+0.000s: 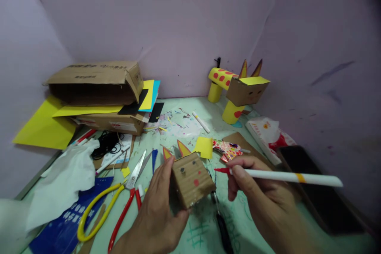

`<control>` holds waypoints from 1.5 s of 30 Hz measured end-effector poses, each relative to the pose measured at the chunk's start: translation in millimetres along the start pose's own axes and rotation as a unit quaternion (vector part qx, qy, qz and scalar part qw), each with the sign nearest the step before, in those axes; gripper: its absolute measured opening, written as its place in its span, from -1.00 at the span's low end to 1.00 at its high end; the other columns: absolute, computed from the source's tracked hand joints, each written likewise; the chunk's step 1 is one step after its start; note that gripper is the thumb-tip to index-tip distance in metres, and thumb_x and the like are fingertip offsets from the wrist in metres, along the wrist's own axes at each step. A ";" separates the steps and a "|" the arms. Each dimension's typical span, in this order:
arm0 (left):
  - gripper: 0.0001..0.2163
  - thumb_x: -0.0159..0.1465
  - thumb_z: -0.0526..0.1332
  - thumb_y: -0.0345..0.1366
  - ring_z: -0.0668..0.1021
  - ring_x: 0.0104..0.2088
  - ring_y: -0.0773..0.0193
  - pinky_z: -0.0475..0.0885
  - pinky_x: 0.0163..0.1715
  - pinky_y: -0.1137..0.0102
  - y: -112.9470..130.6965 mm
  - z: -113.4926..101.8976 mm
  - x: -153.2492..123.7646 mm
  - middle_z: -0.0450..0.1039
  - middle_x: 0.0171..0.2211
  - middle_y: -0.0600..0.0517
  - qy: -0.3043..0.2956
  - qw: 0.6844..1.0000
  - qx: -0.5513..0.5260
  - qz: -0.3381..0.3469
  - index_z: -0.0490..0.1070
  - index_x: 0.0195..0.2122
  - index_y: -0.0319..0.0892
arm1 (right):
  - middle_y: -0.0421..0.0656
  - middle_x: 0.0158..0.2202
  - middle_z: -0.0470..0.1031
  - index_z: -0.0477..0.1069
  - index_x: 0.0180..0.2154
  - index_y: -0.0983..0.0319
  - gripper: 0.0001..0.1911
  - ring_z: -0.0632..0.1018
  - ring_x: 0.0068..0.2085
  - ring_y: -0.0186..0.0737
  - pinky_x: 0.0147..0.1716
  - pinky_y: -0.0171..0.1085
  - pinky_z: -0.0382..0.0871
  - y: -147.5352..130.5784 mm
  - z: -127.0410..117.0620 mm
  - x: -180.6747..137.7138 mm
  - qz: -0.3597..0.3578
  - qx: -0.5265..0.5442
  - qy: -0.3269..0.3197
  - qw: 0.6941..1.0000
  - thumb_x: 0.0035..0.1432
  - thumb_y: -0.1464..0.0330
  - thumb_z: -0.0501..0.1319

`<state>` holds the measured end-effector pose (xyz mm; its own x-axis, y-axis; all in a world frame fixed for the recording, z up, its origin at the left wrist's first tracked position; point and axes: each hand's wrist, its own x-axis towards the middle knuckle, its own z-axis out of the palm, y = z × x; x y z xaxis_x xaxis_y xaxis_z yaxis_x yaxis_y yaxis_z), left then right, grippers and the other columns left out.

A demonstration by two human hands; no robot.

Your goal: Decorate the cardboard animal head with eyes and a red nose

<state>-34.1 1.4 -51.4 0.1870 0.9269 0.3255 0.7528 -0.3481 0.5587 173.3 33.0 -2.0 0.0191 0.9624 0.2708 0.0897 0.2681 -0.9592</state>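
My left hand [162, 214] is wrapped round the left side of a small cardboard animal head [192, 182], a box with two orange-and-yellow pointed ears, two dark eyes and red dots on its front. Between the thumb and fingers of my right hand [262, 194] lies a white felt-tip pen [279, 175] with a yellow band. Its red tip points left towards the cardboard face, a short gap away from it. Just below the head, a black-handled tool [222, 226] with a thin metal shaft rests on the table.
Scissors with red handles [122, 216] and a yellow-handled pair [86, 222] lie at left, near white tissue [59, 182]. Cardboard boxes [98, 75] and coloured paper stand behind. A yellow spotted cardboard animal [232, 111] stands at back right. A dark phone [321, 198] lies right.
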 end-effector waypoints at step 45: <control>-0.13 0.06 0.14 -0.53 0.17 0.33 -0.01 0.27 0.22 0.03 9.1 -3.2 -2.3 0.08 0.33 -0.20 0.010 0.999 0.022 0.031 -0.28 0.36 -0.15 | -0.24 -0.49 0.46 0.46 -0.30 0.13 -0.88 0.48 -0.52 -0.31 -0.58 -0.44 0.39 47.0 23.0 -17.0 -0.093 -0.104 -0.080 0.987 0.28 0.34 0.16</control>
<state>-29.6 -4.4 -44.6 0.2216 0.9008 0.3734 0.7668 -0.3975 0.5040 154.4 30.3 -53.6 -0.1726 0.8960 0.4091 0.2806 0.4429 -0.8515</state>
